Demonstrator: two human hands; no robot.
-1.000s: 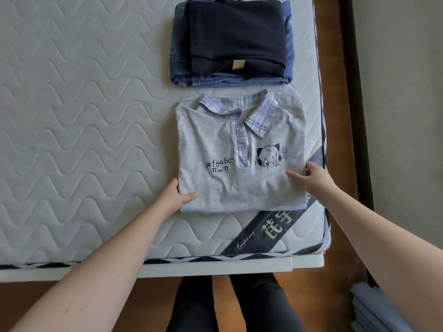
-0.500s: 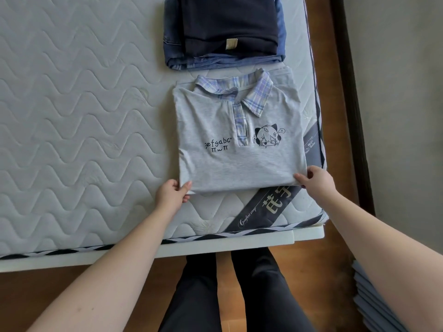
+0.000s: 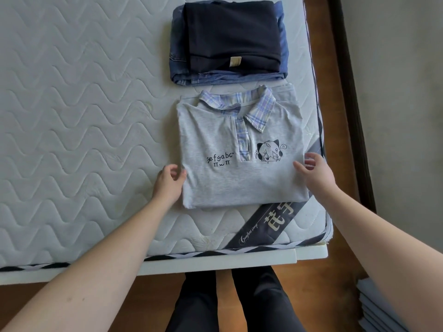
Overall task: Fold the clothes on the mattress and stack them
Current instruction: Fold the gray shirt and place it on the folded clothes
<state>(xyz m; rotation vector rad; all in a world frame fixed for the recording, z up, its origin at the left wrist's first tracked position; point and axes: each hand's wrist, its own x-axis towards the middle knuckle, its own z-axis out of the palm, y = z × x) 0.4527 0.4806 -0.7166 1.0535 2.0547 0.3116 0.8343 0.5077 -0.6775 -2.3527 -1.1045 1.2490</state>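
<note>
Half a second ago both hands were pinching the near hem corners of the folded shirt; now they have let go and slid up along its sides. The left hand [image 3: 167, 182] sits at the shirt's left edge with fingers loosely curled and parted, touching the cloth but gripping nothing. The right hand [image 3: 316, 172] rests at the right edge, fingers spread and open, thumb lying on the fabric. Judging from that, the fold itself looks finished, and the hands seem placed to scoop the bundle up from both sides for stacking.

The folded light grey cotton polo shirt with a lilac-and-blue plaid collar and placket [image 3: 239, 154] lies flat near the front right corner of the white wave-quilted mattress [image 3: 79, 116]. It forms a tidy rectangle, front panel up, with small black lettering on one side of the placket and a cartoon cat-eared face on the other. Its near hem touches a dark grey diagonal brand band [image 3: 266, 224] on the mattress.

Just beyond the collar, apart from it by a narrow strip of mattress, sits the stack: a folded navy blue garment with a tan label [image 3: 232, 34] on top of folded blue denim jeans [image 3: 179, 56].
</note>
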